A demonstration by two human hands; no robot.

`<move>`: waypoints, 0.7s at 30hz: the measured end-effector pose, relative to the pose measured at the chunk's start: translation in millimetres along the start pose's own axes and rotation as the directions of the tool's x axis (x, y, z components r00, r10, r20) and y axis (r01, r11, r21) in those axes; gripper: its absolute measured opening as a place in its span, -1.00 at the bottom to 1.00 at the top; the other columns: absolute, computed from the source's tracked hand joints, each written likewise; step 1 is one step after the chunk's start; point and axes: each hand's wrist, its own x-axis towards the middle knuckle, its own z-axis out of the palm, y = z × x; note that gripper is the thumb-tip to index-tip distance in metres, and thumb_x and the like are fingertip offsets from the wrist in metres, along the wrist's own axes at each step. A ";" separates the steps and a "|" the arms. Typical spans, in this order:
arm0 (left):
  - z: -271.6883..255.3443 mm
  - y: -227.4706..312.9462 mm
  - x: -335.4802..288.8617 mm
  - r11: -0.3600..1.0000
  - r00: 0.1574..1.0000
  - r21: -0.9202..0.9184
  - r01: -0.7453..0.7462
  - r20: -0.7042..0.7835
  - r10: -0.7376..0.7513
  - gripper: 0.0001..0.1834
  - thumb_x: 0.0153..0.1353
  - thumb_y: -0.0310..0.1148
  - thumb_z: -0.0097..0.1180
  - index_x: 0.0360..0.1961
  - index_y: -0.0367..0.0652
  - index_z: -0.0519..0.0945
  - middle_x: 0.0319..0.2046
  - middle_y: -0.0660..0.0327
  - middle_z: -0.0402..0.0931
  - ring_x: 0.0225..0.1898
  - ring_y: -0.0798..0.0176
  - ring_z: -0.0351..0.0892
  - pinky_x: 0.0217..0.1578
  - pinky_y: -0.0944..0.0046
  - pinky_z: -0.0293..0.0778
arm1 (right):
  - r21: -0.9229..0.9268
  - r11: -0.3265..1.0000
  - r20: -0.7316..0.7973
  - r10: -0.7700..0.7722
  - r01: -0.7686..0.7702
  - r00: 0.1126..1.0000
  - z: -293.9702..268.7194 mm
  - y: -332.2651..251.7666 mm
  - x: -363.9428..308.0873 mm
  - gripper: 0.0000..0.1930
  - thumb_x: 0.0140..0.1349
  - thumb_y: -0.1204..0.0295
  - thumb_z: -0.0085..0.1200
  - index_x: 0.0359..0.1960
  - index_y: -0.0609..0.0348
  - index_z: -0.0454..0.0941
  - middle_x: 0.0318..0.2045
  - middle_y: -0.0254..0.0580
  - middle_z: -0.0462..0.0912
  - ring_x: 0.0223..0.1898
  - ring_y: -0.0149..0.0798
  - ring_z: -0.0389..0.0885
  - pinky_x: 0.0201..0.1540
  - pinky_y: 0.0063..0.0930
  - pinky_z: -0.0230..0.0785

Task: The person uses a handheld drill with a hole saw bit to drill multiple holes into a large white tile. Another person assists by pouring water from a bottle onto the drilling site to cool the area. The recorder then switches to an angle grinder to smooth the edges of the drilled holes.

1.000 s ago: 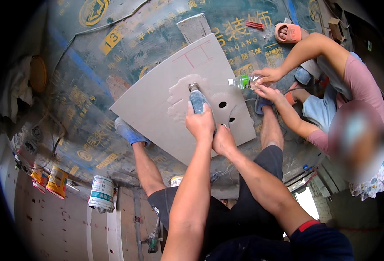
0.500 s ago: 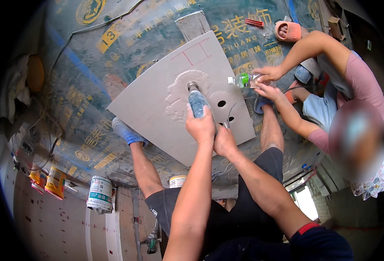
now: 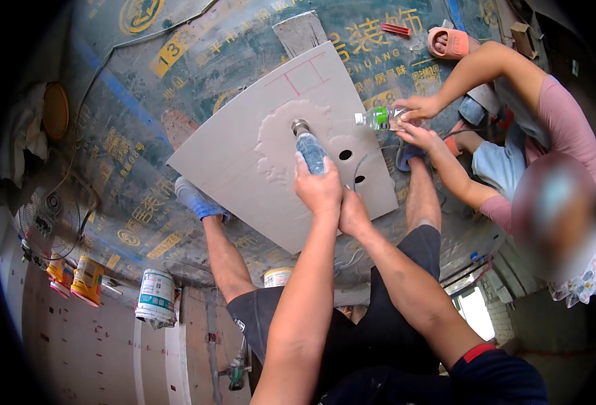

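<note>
My left hand (image 3: 318,187) is closed around the blue-grey body of a dusty angle grinder (image 3: 311,154). Behind it, my right hand (image 3: 354,211) is closed at the tool's rear end, which the hands mostly hide. The grinder's round metal hole-cutting bit (image 3: 300,127) meets the face of a large pale tile (image 3: 223,155), inside a wet milky patch (image 3: 277,131). Two round dark holes (image 3: 345,155) show to the right of the tool. Red lines mark the tile's far end. From the right, a co-worker's hands (image 3: 416,118) squeeze a clear bottle (image 3: 379,119), its white cap toward the bit.
My feet in blue covers (image 3: 200,199) flank the tile, which rests over printed floor sheeting (image 3: 132,145). A grey slab (image 3: 300,34) lies by its far end. A cable (image 3: 372,152) runs off right. Buckets (image 3: 156,297) and a fan (image 3: 51,219) stand left.
The grinder and my hands have shifted slightly right and away from me. The tile has slid a little forward, and my left forearm now covers the third hole. The co-worker's bottle stays close by.
</note>
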 end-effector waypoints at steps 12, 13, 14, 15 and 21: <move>0.6 -10.2 -1.2 1.000 1.000 -0.014 0.018 0.015 -0.018 -0.27 0.07 -0.26 0.33 0.22 -0.52 0.50 0.02 -0.27 0.61 0.03 -0.27 0.63 0.11 -0.04 0.52 | -0.040 0.998 0.010 0.041 -0.041 0.999 1.0 -1.2 -1.7 -0.66 0.24 0.31 0.20 -0.03 0.26 0.58 -0.13 0.28 0.71 0.02 0.35 0.62 0.04 0.10 0.48; 0.3 -10.2 -1.6 1.000 1.000 -0.016 0.015 0.010 -0.015 -0.27 0.07 -0.26 0.34 0.23 -0.52 0.50 0.02 -0.27 0.61 0.03 -0.27 0.63 0.11 -0.04 0.52 | -0.039 0.998 0.009 0.046 -0.045 0.999 1.4 -1.3 -1.8 -0.66 0.24 0.32 0.20 -0.03 0.26 0.58 -0.13 0.29 0.71 0.02 0.35 0.62 0.04 0.11 0.48; 0.6 -11.2 -2.1 1.000 1.000 -0.019 0.011 0.003 -0.011 -0.27 0.07 -0.26 0.34 0.23 -0.51 0.50 0.02 -0.27 0.61 0.03 -0.27 0.63 0.11 -0.04 0.52 | -0.037 0.998 0.008 0.049 -0.049 0.999 1.7 -0.5 -2.0 -0.67 0.24 0.33 0.20 -0.04 0.27 0.58 -0.14 0.29 0.71 0.01 0.36 0.62 0.03 0.11 0.47; 0.9 -12.2 -2.6 1.000 1.000 -0.021 0.007 -0.003 -0.008 -0.26 0.07 -0.26 0.34 0.23 -0.51 0.50 0.02 -0.27 0.61 0.03 -0.27 0.63 0.10 -0.04 0.52 | -0.048 0.998 0.005 0.044 -0.044 0.999 3.7 3.3 -1.6 -0.68 0.24 0.34 0.19 -0.05 0.28 0.58 -0.14 0.30 0.70 0.01 0.36 0.62 0.03 0.12 0.47; 2.2 -18.7 -4.7 0.999 1.000 -0.038 -0.006 -0.014 0.006 -0.27 0.08 -0.26 0.34 0.24 -0.51 0.50 0.02 -0.26 0.62 0.03 -0.27 0.63 0.10 -0.04 0.52 | -0.048 0.998 0.005 0.051 -0.051 0.999 7.2 7.3 -1.0 -0.72 0.26 0.40 0.13 -0.07 0.31 0.57 -0.17 0.33 0.70 -0.01 0.38 0.63 0.01 0.14 0.47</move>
